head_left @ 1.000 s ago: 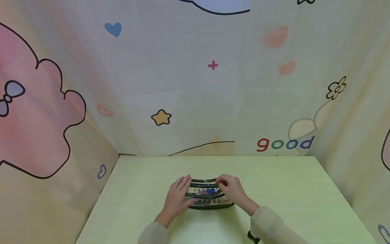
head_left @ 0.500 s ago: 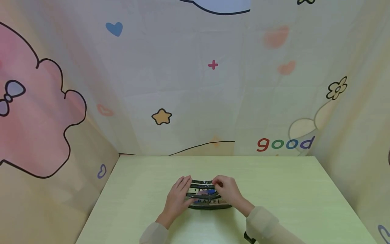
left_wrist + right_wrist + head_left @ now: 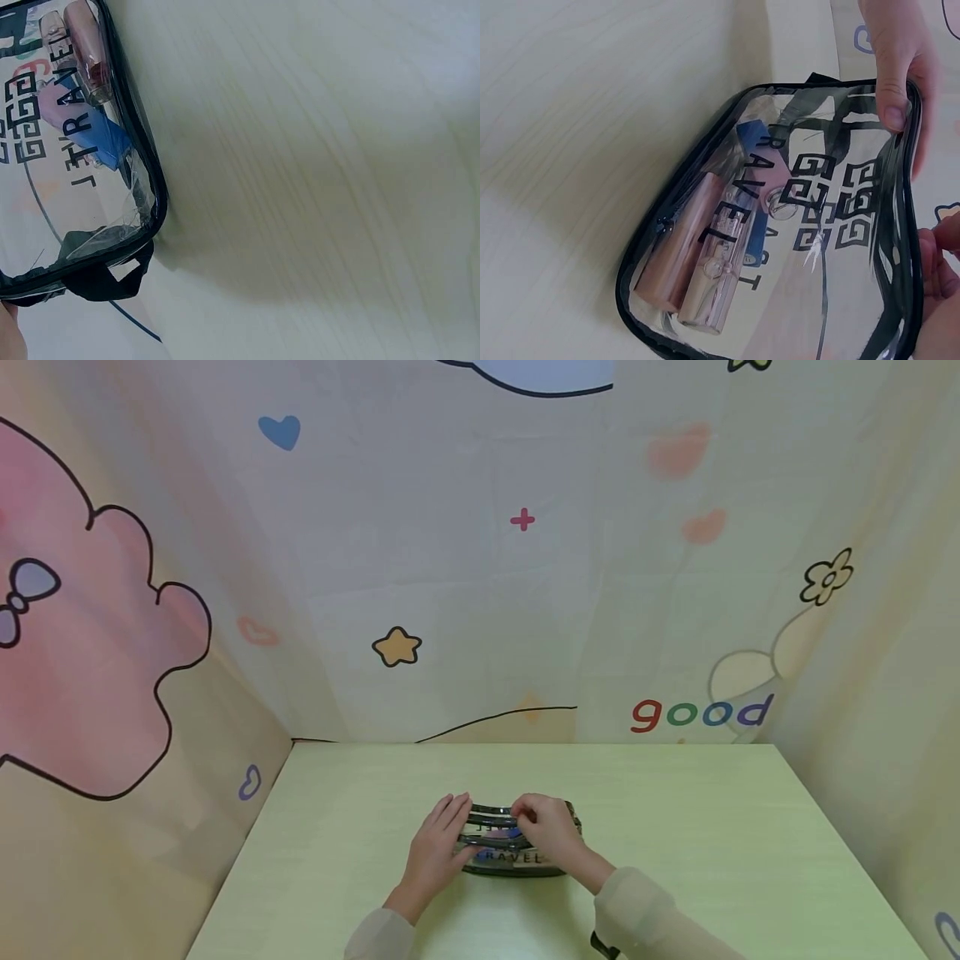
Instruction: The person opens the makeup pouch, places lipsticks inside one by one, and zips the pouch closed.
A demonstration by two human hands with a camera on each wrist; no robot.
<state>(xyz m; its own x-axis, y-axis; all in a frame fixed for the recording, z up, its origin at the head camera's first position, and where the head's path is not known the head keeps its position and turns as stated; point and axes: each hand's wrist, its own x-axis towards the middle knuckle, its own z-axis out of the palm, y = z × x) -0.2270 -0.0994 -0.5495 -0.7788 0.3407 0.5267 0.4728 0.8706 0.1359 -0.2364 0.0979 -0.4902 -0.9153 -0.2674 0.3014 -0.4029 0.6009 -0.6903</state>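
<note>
A clear travel pouch (image 3: 510, 860) with black trim and black lettering stands on the table between both hands. My left hand (image 3: 432, 847) grips its left end, thumb on the near side and fingers over the far side. With thumb and fingers, my right hand (image 3: 553, 833) pinches the zipper at the top edge; the pull itself is hidden. Through the clear wall in the right wrist view show a rose-coloured tube (image 3: 681, 244), a paler shiny tube (image 3: 718, 281) and a blue and pink item (image 3: 751, 139). A black strap loop (image 3: 112, 281) sticks out at one end.
The pale wood-grain table (image 3: 337, 793) reaches back to a printed cloth backdrop (image 3: 480, 610), which also hangs at both sides. A black band (image 3: 603, 946) sits by the right sleeve cuff.
My right hand has slid left along the pouch's top edge, toward the left hand, exposing the pouch's right end. The left hand has stayed in place.
</note>
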